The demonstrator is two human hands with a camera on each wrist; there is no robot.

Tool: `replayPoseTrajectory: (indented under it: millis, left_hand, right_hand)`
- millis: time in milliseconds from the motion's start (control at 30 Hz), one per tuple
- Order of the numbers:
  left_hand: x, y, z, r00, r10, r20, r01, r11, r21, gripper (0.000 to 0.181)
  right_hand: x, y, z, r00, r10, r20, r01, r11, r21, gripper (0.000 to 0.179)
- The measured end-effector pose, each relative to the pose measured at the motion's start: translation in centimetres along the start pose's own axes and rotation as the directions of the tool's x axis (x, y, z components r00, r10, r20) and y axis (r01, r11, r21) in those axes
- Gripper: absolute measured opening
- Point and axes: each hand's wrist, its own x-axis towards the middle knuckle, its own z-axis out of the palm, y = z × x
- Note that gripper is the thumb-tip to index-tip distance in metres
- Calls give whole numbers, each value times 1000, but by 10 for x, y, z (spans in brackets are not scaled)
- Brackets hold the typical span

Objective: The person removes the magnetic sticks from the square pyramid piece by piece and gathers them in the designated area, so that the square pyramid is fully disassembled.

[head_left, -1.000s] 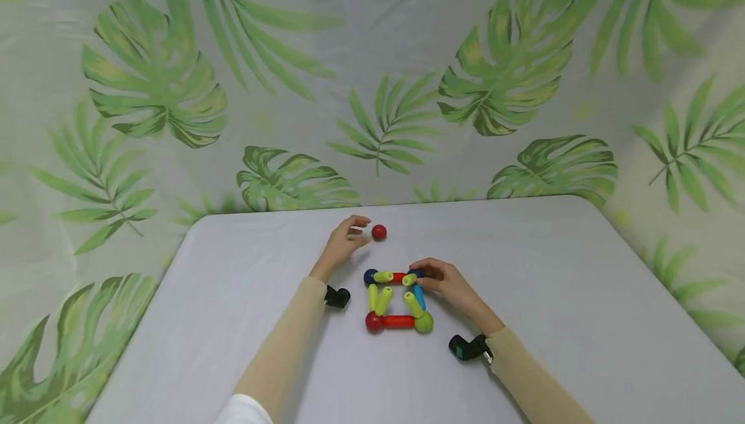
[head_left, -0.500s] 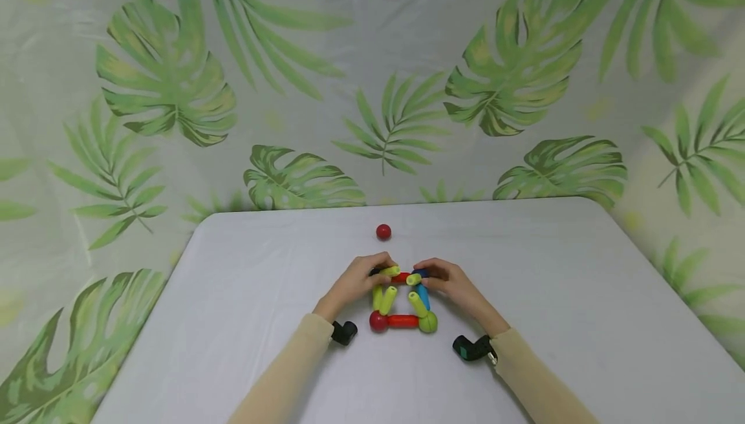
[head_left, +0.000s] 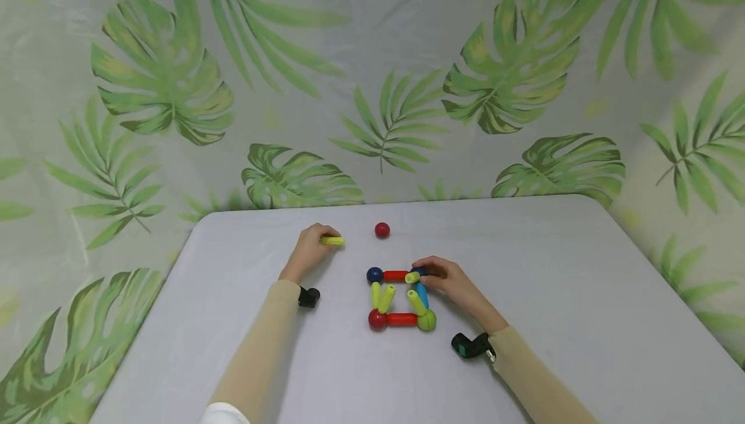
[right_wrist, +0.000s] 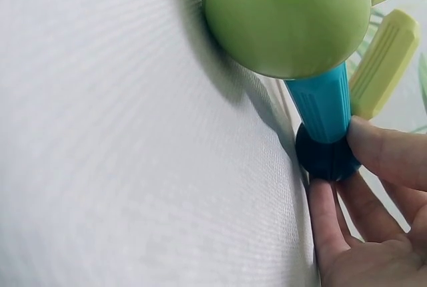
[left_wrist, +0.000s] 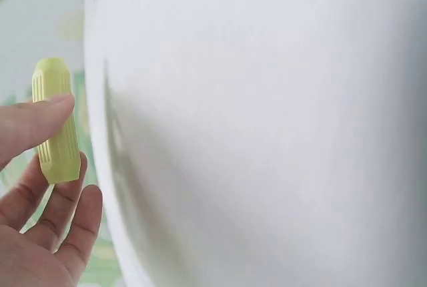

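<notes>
My left hand (head_left: 310, 253) pinches a yellow-green rod (left_wrist: 57, 127) between thumb and fingers, raised at the back left of the table. Toy rods and balls make a square in the middle. My right hand (head_left: 453, 287) grips its back right dark blue ball (right_wrist: 327, 157), from which a yellow-green rod (right_wrist: 385, 63) sticks up. A dark blue ball (head_left: 375, 275) forms the back left corner. At the front corners sit a red ball (head_left: 377, 319) and a green ball (head_left: 427, 320), each with a tilted yellow-green rod. Red rods join front and back; a blue rod (right_wrist: 320, 103) runs along the right.
A loose red ball (head_left: 382, 230) lies behind the square, right of my left hand. The white-covered table (head_left: 535, 262) ends at a leaf-print cloth (head_left: 384, 120) hanging behind it. Each wrist carries a small black camera (head_left: 309, 297).
My left hand goes from beside the loose red ball to the back left dark blue ball, then away to the back left with its upright yellow-green rod. The right hand stays in place.
</notes>
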Motion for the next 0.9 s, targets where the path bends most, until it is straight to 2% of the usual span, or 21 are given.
replayPoseTrajectory:
  millis: [133,300,400,500,567,600,667,733,767,800,833,900]
  left_hand:
    - [6,-17,-10,997,-54,46,53,998,27,24]
    - [9,-22,-13,995,-69,67,66,997,48,30]
    - [7,-18,-13,999,-33,30,31,999,42,35]
    - [-5,-5,-9,998,64,7,-64,997,-43,34]
    - [-22,18,-8,987,147,63,-137,981,-141,29]
    - [-30,26,-4,976,190,110,-168,968,-185,25]
    - [-49,45,5,942,248,226,-188,948,-255,21]
    - [-66,62,17,905,270,328,-181,943,-278,21]
    - [-71,64,25,895,275,351,-186,946,-266,23]
    - [-75,66,32,888,280,365,-195,948,-253,25]
    - [-80,71,37,887,283,364,-207,950,-235,28]
    - [-87,77,46,896,293,334,-241,952,-188,32]
  right_hand:
    - [-1,0,0,1000,-9,10,9,1000,-3,29]
    - [-2,-2,1,1000,-12,10,12,1000,4,30]
    - [-3,-2,0,1000,-5,9,5,1000,8,30]
    - [-2,-1,0,1000,6,8,-6,1000,16,30]
    - [-2,1,0,1000,9,8,-9,1000,21,29]
    - [-2,2,0,1000,6,10,-6,1000,22,30]
    - [-2,3,0,1000,12,10,-12,999,32,30]
    - [-1,3,0,1000,14,10,-15,999,34,30]
    - [-1,3,0,1000,17,10,-17,999,38,30]
    - [-1,3,0,1000,17,10,-17,999,43,30]
    - [-1,3,0,1000,16,11,-17,999,44,30]
    - [-1,3,0,1000,12,12,-13,999,49,31]
